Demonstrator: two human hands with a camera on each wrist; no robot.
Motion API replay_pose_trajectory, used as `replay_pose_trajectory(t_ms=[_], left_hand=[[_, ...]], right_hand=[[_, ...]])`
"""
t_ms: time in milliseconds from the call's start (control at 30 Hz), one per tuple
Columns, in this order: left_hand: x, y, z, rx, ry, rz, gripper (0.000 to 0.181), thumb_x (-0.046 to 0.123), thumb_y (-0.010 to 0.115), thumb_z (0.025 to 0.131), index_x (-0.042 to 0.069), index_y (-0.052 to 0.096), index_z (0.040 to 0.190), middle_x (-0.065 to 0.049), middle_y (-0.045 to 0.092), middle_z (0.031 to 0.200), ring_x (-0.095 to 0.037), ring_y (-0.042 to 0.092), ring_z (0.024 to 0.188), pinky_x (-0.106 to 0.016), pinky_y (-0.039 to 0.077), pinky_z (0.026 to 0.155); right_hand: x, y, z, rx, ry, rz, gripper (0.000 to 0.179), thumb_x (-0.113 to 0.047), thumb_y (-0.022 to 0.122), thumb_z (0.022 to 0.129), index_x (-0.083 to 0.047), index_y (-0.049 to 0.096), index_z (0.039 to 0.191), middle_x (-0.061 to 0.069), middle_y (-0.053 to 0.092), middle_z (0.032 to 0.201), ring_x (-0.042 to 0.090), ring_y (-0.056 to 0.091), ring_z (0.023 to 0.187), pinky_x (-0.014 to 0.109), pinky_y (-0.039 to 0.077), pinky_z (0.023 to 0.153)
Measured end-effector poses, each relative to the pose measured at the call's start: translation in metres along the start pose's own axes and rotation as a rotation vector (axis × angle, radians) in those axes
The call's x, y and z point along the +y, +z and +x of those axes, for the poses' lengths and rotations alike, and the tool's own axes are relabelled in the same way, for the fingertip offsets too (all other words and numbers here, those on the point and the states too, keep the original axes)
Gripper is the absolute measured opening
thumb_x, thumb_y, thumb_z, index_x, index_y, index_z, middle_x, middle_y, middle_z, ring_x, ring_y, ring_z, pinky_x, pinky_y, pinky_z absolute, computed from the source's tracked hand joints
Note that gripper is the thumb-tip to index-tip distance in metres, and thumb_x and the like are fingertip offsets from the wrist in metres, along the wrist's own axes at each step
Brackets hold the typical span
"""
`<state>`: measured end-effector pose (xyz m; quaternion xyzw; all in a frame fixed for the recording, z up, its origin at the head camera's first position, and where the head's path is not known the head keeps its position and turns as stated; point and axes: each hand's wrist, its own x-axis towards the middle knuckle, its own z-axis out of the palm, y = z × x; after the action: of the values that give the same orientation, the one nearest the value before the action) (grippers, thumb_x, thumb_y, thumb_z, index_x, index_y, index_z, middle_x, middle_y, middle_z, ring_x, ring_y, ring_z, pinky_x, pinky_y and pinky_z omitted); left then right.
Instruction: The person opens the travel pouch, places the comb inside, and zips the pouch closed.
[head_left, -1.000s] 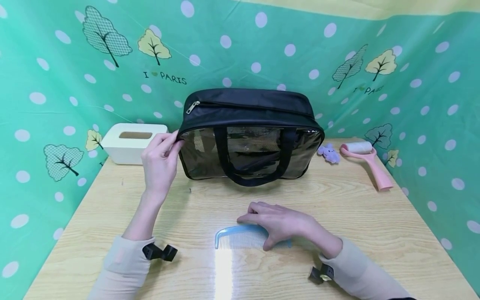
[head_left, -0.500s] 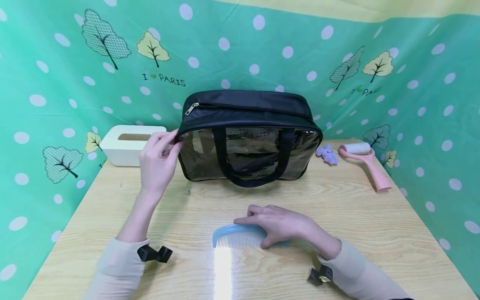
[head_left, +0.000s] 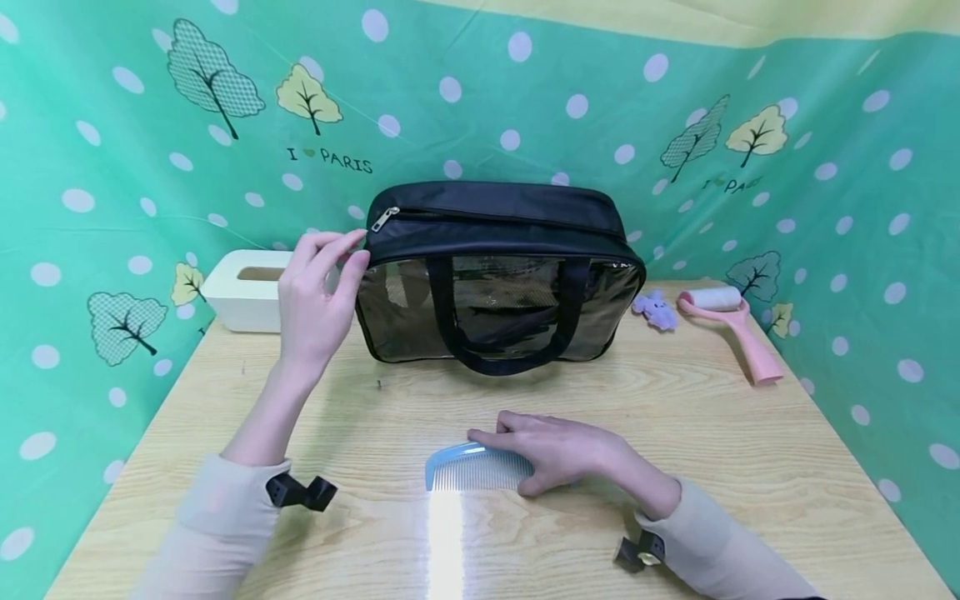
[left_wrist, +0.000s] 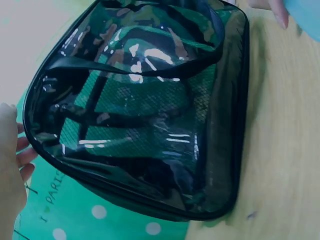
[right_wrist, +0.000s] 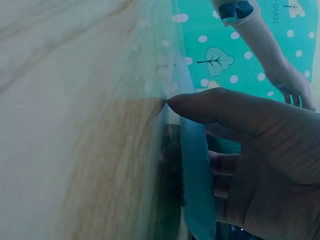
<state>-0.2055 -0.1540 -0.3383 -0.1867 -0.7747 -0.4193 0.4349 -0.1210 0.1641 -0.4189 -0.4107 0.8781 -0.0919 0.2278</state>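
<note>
A black bag with smoky clear sides (head_left: pixel 405 317) stands at the back of the table, its zipper pull (head_left: pixel 385 219) at the upper left corner. Beside that corner is my left hand (head_left: pixel 311 287), index fingertip close to the zipper pull, thumb and index finger apart. The left wrist view has these fingers (left_wrist: pixel 25 157) at the bag's edge. At the front, my right hand (head_left: pixel 551 450) holds a light blue comb (head_left: pixel 457 467) by its right part, thumb at the teeth and fingers over the spine. The right wrist view shows the thumb (right_wrist: pixel 215 105) against the comb (right_wrist: pixel 197 170).
Left of the bag is a white tissue box (head_left: pixel 240 300), partly behind my left hand. To the right lie a small purple toy (head_left: pixel 656 310) and a pink lint roller (head_left: pixel 738 333). A green dotted curtain (head_left: pixel 480 100) hangs behind the wooden table (head_left: pixel 375 442).
My left hand has let go of the bag's corner edge and its fingers have moved up toward the zipper pull. The right hand stays on the comb, which has shifted slightly.
</note>
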Motion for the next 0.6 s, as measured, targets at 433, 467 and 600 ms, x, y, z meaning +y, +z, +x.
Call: replay_pose_trajectory(t_ms=[433,467,600], left_hand=[[0.013,0.003,0.027,-0.103,0.022,0.009,0.024,0.015,0.067,0.101,0.003,0.076,0.12,-0.021,0.065,0.116,-0.034,0.06,0.114,-0.036,0.045,0.097],[0.014,0.004,0.029,-0.111,0.018,0.009,0.024,0.015,0.067,0.1,0.004,0.076,0.12,-0.02,0.066,0.116,-0.034,0.06,0.114,-0.037,0.045,0.098],[0.017,0.006,0.039,-0.144,0.001,-0.004,0.023,0.013,0.068,0.099,0.006,0.077,0.119,-0.018,0.065,0.116,-0.031,0.06,0.113,-0.039,0.044,0.097]], right_hand=[[0.003,-0.001,0.001,0.031,-0.012,-0.02,0.094,-0.023,0.082,0.08,-0.028,0.035,0.162,-0.009,0.049,0.117,0.006,0.045,0.094,0.018,0.042,0.074],[0.003,-0.001,0.001,0.038,-0.016,-0.027,0.093,-0.023,0.081,0.08,-0.028,0.036,0.161,-0.009,0.049,0.118,0.006,0.045,0.095,0.019,0.042,0.075],[0.004,-0.002,0.001,0.072,-0.043,-0.05,0.088,-0.024,0.08,0.081,-0.025,0.04,0.159,-0.008,0.052,0.123,0.006,0.047,0.102,0.021,0.047,0.084]])
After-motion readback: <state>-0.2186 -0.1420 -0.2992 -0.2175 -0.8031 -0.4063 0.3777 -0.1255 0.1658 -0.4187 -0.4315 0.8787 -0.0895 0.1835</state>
